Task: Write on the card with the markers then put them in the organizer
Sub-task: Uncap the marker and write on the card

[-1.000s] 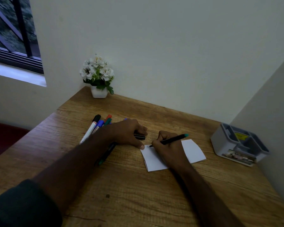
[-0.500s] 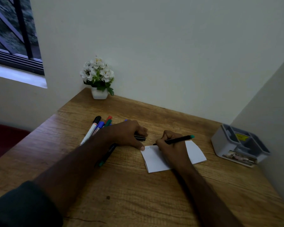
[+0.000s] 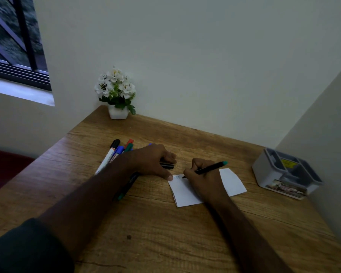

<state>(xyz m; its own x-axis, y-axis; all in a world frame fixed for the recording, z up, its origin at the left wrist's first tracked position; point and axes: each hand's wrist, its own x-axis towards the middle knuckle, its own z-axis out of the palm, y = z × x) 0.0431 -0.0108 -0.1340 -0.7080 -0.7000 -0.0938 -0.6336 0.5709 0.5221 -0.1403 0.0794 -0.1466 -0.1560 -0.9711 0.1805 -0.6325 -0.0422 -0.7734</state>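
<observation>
A white card (image 3: 232,182) lies on the wooden desk (image 3: 165,233). My right hand (image 3: 203,180) grips a black marker with a green end (image 3: 211,168), its tip touching the card's top left, where a few small letters show. My left hand (image 3: 154,160) rests beside the card, thumb pinning its top left corner, fingers curled over a black marker cap (image 3: 166,166). A bunch of markers (image 3: 114,152) with black, blue, red and green caps lies left of that hand, partly hidden under my wrist. The grey organizer (image 3: 283,174) stands at the right.
A white pot of white flowers (image 3: 116,93) sits in the desk's far left corner. Walls close the desk at the back and on the right. A window is at the upper left. A dark green-ended marker (image 3: 126,188) lies under my left forearm.
My right hand and the marker have shifted slightly right along the card's top line while writing. My left hand has stayed on the card's corner.
</observation>
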